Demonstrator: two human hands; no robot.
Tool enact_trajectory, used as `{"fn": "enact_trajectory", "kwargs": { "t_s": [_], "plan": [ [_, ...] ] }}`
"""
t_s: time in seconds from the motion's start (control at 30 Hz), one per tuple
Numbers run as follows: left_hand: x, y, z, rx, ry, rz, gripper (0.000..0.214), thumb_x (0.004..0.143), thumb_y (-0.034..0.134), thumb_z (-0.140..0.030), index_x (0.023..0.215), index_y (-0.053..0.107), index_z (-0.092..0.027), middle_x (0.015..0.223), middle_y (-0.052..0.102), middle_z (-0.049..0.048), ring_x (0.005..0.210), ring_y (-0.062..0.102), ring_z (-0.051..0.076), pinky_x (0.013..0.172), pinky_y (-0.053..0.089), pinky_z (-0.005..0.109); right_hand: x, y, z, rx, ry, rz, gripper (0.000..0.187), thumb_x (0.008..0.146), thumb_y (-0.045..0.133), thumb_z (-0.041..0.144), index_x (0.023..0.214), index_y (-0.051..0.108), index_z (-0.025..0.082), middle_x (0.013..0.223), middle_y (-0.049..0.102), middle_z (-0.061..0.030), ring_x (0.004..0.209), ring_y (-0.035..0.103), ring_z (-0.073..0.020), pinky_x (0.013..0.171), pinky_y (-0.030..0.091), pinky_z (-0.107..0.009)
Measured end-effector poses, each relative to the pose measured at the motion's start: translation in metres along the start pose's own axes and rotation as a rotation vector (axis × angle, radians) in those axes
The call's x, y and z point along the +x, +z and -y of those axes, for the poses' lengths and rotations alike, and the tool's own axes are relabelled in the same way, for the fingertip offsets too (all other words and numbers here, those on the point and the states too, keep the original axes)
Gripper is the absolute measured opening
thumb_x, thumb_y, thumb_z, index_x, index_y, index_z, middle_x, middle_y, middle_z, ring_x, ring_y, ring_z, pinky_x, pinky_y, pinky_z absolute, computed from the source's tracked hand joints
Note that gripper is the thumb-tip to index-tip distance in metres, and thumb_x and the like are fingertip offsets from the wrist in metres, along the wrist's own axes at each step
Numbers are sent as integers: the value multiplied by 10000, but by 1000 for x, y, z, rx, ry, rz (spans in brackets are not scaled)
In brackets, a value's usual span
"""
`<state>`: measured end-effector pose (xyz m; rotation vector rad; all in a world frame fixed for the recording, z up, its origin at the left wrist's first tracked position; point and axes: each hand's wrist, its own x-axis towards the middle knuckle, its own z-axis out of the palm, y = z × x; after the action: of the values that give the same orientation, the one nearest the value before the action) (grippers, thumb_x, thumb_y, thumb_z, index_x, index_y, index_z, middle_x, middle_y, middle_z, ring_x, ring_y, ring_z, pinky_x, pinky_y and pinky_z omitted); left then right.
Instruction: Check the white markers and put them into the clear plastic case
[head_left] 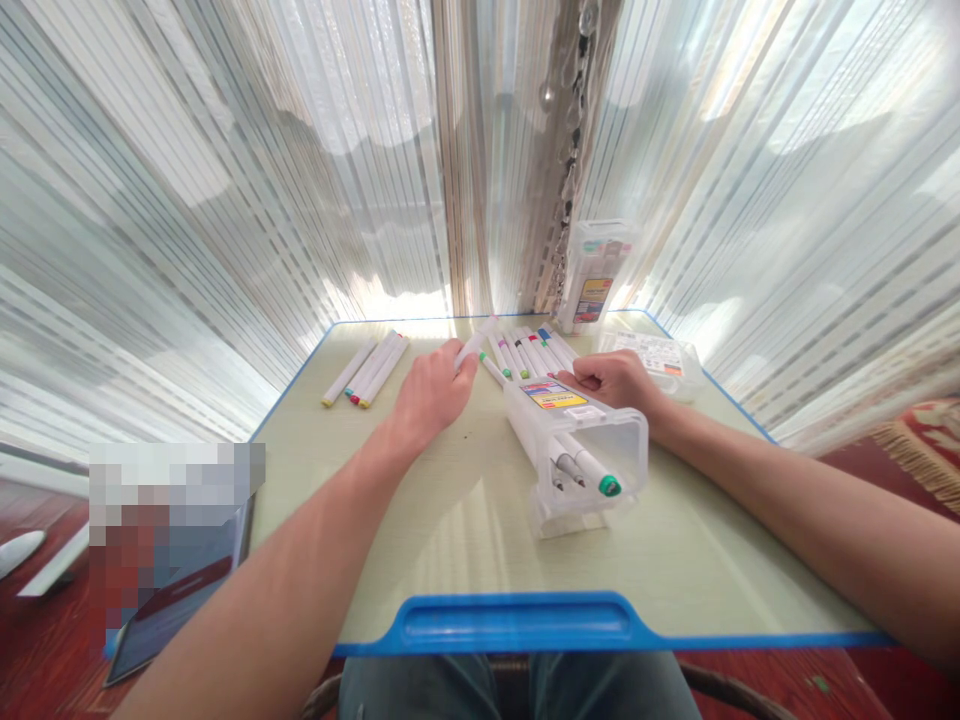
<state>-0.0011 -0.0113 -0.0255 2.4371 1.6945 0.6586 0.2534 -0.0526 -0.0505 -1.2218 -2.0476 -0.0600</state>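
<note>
My left hand (439, 388) is closed around a white marker (472, 345) that points up and away, left of the other pens. A clear plastic marker case (517, 425) rests tilted near the middle of the table, its open end toward me. Inside lie a green-ended marker (589, 465) and a couple of pens with grey parts and dark tips. Curled at the far right side of this case is my right hand (619, 382); its fingers seem to grip the case, though their tips are partly hidden. Just beyond, several white markers (529, 352) with coloured ends lie in a row.
More white markers (375, 372) lie at the left. A second clear case (598, 275) stands upright at the back, with a clear plastic container (652, 360) beside it. The table (420, 540) has a blue rim; curtains (360, 200) hang behind. A tablet (180, 610) sits lower left.
</note>
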Motion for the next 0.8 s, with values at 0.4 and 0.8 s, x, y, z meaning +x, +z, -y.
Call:
{"fn": "enact_trajectory", "kwargs": {
  "t_s": [0.4, 0.8],
  "plan": [
    [-1, -2, -2, -10, -11, 2, 241, 974, 399, -296, 839, 587, -227, 728, 670, 45, 711, 644, 239, 601, 331, 320, -1, 1, -3, -6, -39, -17, 459, 872, 532, 281, 570, 191, 223, 511, 214, 65, 521, 191, -97, 488, 201, -269],
    [-1, -1, -2, -10, -13, 4, 243, 962, 391, -298, 848, 594, -230, 745, 689, 50, 702, 635, 231, 596, 318, 317, 0, 1, -1, -6, -8, 0, 472, 877, 530, 311, 562, 189, 221, 509, 211, 63, 531, 183, -103, 494, 204, -272]
  ]
}}
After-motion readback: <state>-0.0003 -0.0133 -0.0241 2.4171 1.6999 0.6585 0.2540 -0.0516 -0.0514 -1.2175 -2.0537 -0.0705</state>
